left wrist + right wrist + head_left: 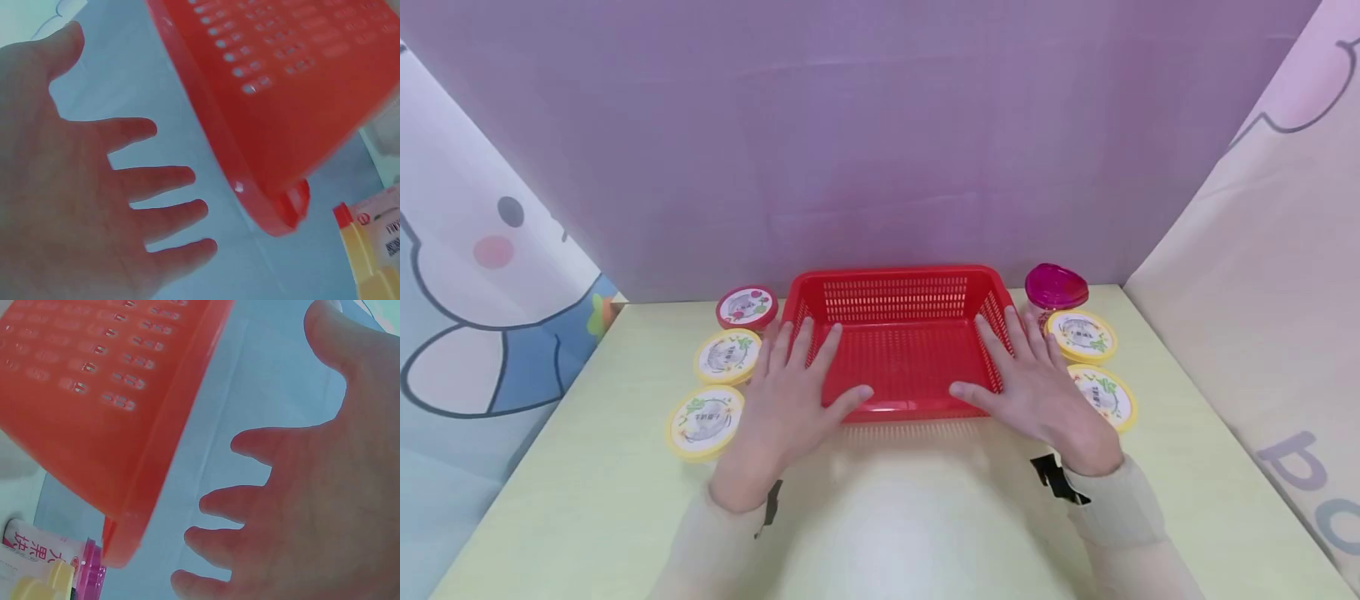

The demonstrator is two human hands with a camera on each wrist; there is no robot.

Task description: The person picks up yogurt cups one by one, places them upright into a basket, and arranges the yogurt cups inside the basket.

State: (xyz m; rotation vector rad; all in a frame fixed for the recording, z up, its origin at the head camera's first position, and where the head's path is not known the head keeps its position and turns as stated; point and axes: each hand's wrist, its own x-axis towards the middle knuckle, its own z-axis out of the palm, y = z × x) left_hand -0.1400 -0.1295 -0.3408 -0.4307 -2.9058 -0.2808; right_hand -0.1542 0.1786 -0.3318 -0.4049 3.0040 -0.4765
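A red plastic basket (895, 358) with slotted walls stands at the back of the table. My left hand (790, 404), fingers spread and straight, is over its front left corner in the head view. On the other side my right hand (1030, 387) is spread the same way over the front right corner. Both wrist views show a gap between the fingertips and the basket rim (212, 131), and neither hand holds anything. To the left, two yellow-lidded tubs (703, 421) and a red-lidded one (747, 307) form a column. Two yellow-lidded tubs (1082, 335) are beside the right hand.
Behind the right-hand tubs stands a container with a magenta lid (1056, 286). A purple cloth wall (880, 142) rises behind the basket. Printed cloth walls (482, 267) close off both sides of the pale table (880, 517).
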